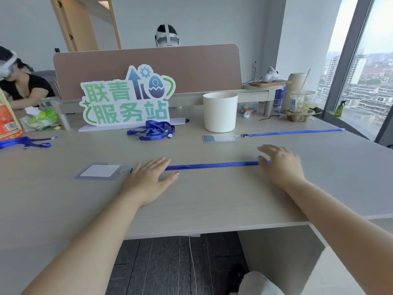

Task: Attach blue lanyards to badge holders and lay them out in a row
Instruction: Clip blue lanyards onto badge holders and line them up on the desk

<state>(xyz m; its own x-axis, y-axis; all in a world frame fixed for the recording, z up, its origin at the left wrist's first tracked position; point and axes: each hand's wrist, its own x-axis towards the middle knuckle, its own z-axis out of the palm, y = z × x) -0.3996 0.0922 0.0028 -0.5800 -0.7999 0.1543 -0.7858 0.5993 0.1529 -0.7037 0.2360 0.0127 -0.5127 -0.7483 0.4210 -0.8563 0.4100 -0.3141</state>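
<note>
Across the pale desk (pixel 212 199) before you, a flat blue lanyard (pixel 212 166) lies straight, just right of a clear badge holder (pixel 99 171). Your left hand (pixel 148 179), fingers straight, hides its clip end. Your right hand (pixel 280 165), blurred, presses the other end with loose, unclenched fingers. Behind, a smooth white tub (pixel 220 111) stands beside tangled lanyards (pixel 152 129).

The pale wood-grain table (pixel 212 199) carries two laid-out sets. Toward the near edge, the near badge holder (pixel 100 171) lies flat, with the near lanyard (pixel 212 166) stretched straight in line with it, running toward the right edge. Further back, the far badge holder (pixel 220 137) lies flat, and the far lanyard (pixel 295 132) is drawn straight from it to the right edge. A heap of loose lanyards (pixel 152 129) lies mid-table, just before a standing sign (pixel 127 96). A white bucket (pixel 220 111) stands just behind the far badge holder. Further blue straps (pixel 23 142) lie at the left edge.
</note>
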